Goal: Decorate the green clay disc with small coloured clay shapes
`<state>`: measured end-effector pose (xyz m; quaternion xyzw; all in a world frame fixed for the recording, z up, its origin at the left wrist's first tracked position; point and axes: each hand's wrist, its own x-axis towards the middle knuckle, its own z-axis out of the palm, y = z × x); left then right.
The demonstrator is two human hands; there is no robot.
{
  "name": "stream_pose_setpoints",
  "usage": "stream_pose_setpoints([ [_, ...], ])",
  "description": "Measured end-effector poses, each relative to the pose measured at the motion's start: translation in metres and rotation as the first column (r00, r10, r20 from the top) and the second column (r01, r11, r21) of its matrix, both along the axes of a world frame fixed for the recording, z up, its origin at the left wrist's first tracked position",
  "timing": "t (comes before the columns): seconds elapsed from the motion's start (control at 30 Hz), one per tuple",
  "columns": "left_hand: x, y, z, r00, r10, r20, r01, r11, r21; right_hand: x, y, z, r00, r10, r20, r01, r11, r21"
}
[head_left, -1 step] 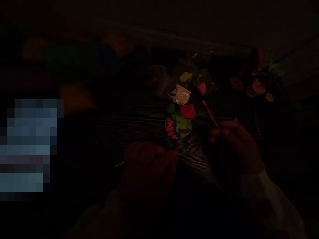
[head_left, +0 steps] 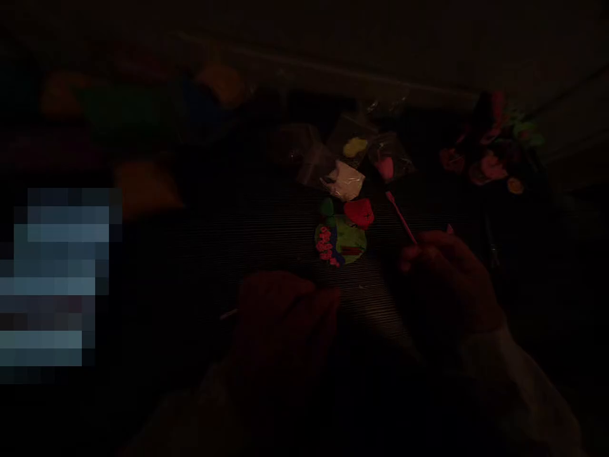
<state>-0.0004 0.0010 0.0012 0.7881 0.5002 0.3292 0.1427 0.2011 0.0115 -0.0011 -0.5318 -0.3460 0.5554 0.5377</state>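
Observation:
The scene is very dark. My right hand (head_left: 447, 276) is closed around a thin pink stick (head_left: 400, 216) with a slightly wider tip, pointing up and left. My left hand (head_left: 288, 311) has its fingers pinched together; whatever sits between them is too dark to make out. A thin pale rod (head_left: 228, 313) shows at the left hand's outer side, and I cannot tell if it is held. Between and beyond the hands lies a round green piece (head_left: 354, 240) with small pink blobs and a dark blue band. A red lump (head_left: 359, 213) and a dark green lump (head_left: 327, 207) touch its far edge.
Farther back lie clear bags with a white lump (head_left: 348, 181), a yellow lump (head_left: 354, 147) and a pink lump (head_left: 386, 167). Colourful pieces (head_left: 495, 165) are heaped at far right. A dark slim tool (head_left: 492, 241) lies right of my hand. Orange (head_left: 147, 187) and green (head_left: 126, 114) packs are left.

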Motion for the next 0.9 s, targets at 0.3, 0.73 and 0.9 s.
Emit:
stream_pose_setpoints([
  [0.3,0.0003,-0.0009,0.003,1.0,0.026,0.011,-0.025,1.0,-0.017,-0.001,0.0003,0.0005,0.997,-0.006,0.075,0.004,0.999,0.034],
  [0.73,-0.0002,-0.0008,0.0038,1.0,0.006,0.01,-0.005,0.999,-0.033,0.0037,-0.0016,-0.0025,0.973,0.025,0.229,-0.054,0.991,0.123],
  [0.9,-0.0007,-0.0028,0.0011,1.0,0.024,-0.004,-0.024,0.999,-0.033,0.0024,0.0008,-0.0016,0.976,-0.025,0.216,0.001,0.994,0.108],
])
